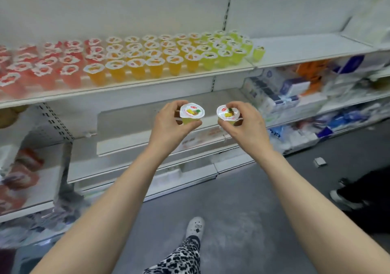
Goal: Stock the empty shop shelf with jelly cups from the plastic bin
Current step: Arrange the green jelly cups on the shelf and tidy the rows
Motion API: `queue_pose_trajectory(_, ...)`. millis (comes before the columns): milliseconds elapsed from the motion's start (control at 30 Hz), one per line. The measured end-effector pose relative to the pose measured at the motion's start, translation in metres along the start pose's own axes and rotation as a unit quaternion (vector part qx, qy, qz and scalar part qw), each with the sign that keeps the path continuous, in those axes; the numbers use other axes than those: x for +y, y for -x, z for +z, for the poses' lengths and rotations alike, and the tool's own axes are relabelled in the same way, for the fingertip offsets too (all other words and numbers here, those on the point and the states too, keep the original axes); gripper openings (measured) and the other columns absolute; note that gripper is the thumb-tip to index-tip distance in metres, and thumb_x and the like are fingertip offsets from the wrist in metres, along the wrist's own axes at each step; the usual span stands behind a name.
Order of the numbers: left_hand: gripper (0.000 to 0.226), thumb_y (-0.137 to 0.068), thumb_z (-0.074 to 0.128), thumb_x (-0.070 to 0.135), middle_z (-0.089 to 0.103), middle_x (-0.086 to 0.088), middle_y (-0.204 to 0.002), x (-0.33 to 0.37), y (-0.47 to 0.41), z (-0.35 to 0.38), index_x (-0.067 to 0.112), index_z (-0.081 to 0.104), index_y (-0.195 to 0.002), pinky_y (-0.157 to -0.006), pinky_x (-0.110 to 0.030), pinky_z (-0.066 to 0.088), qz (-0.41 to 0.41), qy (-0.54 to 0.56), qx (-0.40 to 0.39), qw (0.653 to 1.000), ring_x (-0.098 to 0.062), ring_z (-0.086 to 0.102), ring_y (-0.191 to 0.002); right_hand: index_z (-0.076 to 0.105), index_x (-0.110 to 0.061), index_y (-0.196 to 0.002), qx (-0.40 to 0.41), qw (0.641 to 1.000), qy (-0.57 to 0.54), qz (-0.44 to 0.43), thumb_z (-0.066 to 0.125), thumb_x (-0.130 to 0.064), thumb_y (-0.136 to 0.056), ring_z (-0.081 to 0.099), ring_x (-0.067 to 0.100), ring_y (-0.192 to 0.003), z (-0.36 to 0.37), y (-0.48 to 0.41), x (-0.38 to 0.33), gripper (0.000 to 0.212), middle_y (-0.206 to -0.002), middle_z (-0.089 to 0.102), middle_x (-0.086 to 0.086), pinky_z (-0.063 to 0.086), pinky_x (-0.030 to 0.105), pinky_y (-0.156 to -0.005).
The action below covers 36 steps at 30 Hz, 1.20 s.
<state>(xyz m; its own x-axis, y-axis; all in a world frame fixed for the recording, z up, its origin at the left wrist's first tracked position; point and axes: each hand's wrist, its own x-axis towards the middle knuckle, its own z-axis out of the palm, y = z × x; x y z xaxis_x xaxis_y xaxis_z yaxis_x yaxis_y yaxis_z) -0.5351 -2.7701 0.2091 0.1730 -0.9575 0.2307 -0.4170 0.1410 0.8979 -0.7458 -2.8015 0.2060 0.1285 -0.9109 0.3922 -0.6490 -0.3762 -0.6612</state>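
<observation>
A grey floor (242, 200) runs along the shelving. A white clog (195, 227) stands on it below a leopard-print trouser leg (179, 259). A small grey box (320, 161) lies on the floor to the right. Near it is a dark, white-soled shoe (346, 200). Blurred blue-and-white packs (295, 88) and orange packs (314, 71) fill the right-hand racks. Red packets (23, 172) sit low on the left.

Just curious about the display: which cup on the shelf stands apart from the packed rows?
The lone lime-green cup at the far right; it stands by itself on the shelf, just past the rows.
</observation>
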Motion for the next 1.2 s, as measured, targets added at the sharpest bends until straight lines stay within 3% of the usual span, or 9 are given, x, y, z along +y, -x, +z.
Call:
queue_pose_trajectory(167, 0.045, -0.069, 0.085, 0.024, 0.067, 0.01, -0.105, 0.021, -0.053, 0.058, 0.032, 0.062, -0.107, -0.083, -0.024, 0.054, 0.01, 0.033, -0.024, 0.999, -0.002, 0.063, -0.093, 0.064, -0.023, -0.112, 0.031, 0.999, 0.014, 0.018, 0.079, -0.029, -0.079, 0.056, 0.006, -0.09, -0.034, -0.04, 0.046, 0.037, -0.108, 0.06, -0.003, 0.048, 0.016, -0.075)
queue_pose_trajectory(400, 0.047, -0.068, 0.086, 0.025, 0.068, 0.011, -0.104, 0.05, -0.145, 0.13, 0.029, 0.062, -0.109, -0.08, -0.025, 0.054, 0.052, 0.044, -0.034, 0.997, -0.004, 0.063, -0.092, 0.064, -0.028, -0.109, 0.069, 0.997, 0.028, 0.022, 0.077, -0.033, -0.076, 0.061, 0.01, -0.09, -0.068, -0.12, 0.112, 0.036, -0.105, 0.062, -0.005, 0.054, 0.038, -0.08)
queue_pose_trajectory(500, 0.046, -0.069, 0.085, 0.028, 0.067, 0.01, -0.106, 0.062, -0.184, 0.153, 0.031, 0.061, -0.108, -0.081, -0.027, 0.055, 0.065, 0.043, -0.038, 0.996, -0.004, 0.063, -0.093, 0.065, -0.026, -0.11, 0.079, 0.996, 0.046, 0.015, 0.078, -0.031, -0.077, 0.058, 0.007, -0.093, -0.083, -0.157, 0.133, 0.037, -0.105, 0.063, -0.005, 0.053, 0.037, -0.081)
queue_pose_trajectory(667, 0.053, -0.07, 0.084, 0.027, 0.065, 0.009, -0.113, 0.082, -0.242, 0.178, 0.024, 0.061, -0.118, -0.078, -0.018, 0.053, 0.079, 0.018, -0.029, 0.996, -0.002, 0.061, -0.094, 0.064, -0.025, -0.113, 0.086, 0.996, 0.036, 0.011, 0.076, -0.034, -0.08, 0.06, 0.01, -0.088, -0.103, -0.218, 0.158, 0.036, -0.108, 0.062, -0.006, 0.054, 0.033, -0.079)
queue_pose_trajectory(800, 0.048, -0.07, 0.084, 0.028, 0.066, 0.012, -0.108, 0.088, -0.279, 0.191, 0.025, 0.061, -0.112, -0.08, -0.024, 0.054, 0.079, 0.001, -0.01, 0.997, -0.003, 0.062, -0.093, 0.064, -0.027, -0.111, 0.102, 0.994, 0.026, -0.007, 0.075, -0.037, -0.08, 0.057, 0.008, -0.092, -0.111, -0.266, 0.178, 0.035, -0.107, 0.062, -0.012, 0.053, 0.036, -0.079)
queue_pose_trajectory(933, 0.048, -0.069, 0.084, 0.032, 0.067, 0.01, -0.106, 0.092, -0.311, 0.2, 0.025, 0.062, -0.112, -0.083, -0.034, 0.055, 0.061, -0.027, 0.009, 0.998, -0.009, 0.064, -0.093, 0.063, -0.028, -0.112, 0.093, 0.995, 0.023, -0.023, 0.075, -0.044, -0.08, 0.053, 0.012, -0.093, -0.113, -0.316, 0.195, 0.037, -0.107, 0.062, -0.014, 0.044, 0.029, -0.082)
queue_pose_trajectory(1067, 0.046, -0.072, 0.083, 0.031, 0.065, 0.01, -0.107, 0.095, -0.336, 0.207, 0.027, 0.061, -0.111, -0.062, -0.017, 0.054, 0.042, -0.042, 0.036, 0.998, -0.002, 0.063, -0.087, 0.064, -0.026, -0.111, 0.065, 0.998, -0.004, -0.013, 0.075, -0.04, -0.081, 0.057, 0.012, -0.087, -0.109, -0.365, 0.214, 0.035, -0.108, 0.064, -0.01, 0.045, 0.028, -0.081)
queue_pose_trajectory(1200, 0.047, -0.072, 0.081, 0.036, 0.062, 0.009, -0.111, 0.099, -0.362, 0.22, 0.026, 0.061, -0.113, -0.084, -0.032, 0.054, 0.026, -0.083, 0.085, 0.993, -0.009, 0.061, -0.096, 0.063, -0.025, -0.112, 0.023, 1.0, -0.01, 0.0, 0.075, -0.037, -0.08, 0.06, 0.016, -0.093, -0.103, -0.41, 0.239, 0.036, -0.108, 0.065, -0.007, 0.046, 0.032, -0.083)
